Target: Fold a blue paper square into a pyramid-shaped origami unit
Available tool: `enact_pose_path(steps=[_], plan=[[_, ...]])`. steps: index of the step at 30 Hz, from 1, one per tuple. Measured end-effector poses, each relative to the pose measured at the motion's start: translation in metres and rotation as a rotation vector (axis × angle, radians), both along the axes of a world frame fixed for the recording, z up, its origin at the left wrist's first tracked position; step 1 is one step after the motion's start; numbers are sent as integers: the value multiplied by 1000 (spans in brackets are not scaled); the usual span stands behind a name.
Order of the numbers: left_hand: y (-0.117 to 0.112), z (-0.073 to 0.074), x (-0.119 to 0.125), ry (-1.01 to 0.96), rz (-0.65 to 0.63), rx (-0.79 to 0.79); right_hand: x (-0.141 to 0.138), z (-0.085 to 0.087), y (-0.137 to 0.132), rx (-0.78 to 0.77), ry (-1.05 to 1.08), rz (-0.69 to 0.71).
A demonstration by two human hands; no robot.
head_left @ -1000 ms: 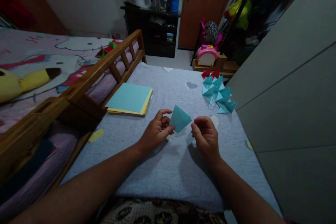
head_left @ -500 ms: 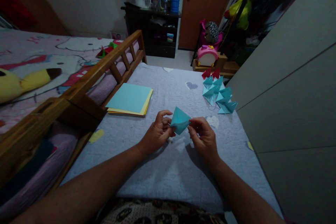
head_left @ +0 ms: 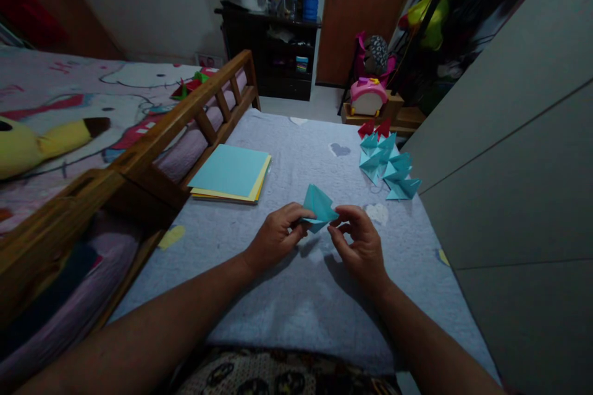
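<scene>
A folded piece of turquoise origami paper is held just above the bed sheet, its pointed flap up and a lower flap spread open. My left hand pinches its left side between thumb and fingers. At the right corner, my right hand has its fingers curled round the tip, the thumb a little below. Off to the right stand several finished turquoise folded paper pieces, with red folded pieces behind them. A stack of square paper, turquoise on top and yellow beneath, lies to the left.
The pale blue sheet has heart prints. Along its left runs a wooden bed rail, with a yellow plush toy on the bed beyond. A grey cabinet panel borders the right side. A dark cabinet stands at the back.
My left fingers have moved over the front of the turquoise paper, and its lower flap has opened outward. The right hand stays at the right corner with its thumb slightly lower.
</scene>
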State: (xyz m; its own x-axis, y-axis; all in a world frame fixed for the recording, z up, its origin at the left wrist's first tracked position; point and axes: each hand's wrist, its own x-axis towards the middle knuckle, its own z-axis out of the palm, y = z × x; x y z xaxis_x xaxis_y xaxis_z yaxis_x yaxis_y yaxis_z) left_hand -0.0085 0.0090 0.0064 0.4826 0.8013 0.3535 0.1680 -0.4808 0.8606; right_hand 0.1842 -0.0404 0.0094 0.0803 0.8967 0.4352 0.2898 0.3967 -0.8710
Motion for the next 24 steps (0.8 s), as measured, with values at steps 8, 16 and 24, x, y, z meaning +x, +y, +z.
enact_pose_path(steps=[8, 16, 24], plan=[[1, 1, -1, 7, 24, 40, -2, -4, 0, -98, 147, -75], [1, 1, 0, -8, 24, 54, 0, -1, 0, -40, 26, -61], [1, 0, 0, 36, 46, 60, -1, 6, 0, 58, -62, -54]])
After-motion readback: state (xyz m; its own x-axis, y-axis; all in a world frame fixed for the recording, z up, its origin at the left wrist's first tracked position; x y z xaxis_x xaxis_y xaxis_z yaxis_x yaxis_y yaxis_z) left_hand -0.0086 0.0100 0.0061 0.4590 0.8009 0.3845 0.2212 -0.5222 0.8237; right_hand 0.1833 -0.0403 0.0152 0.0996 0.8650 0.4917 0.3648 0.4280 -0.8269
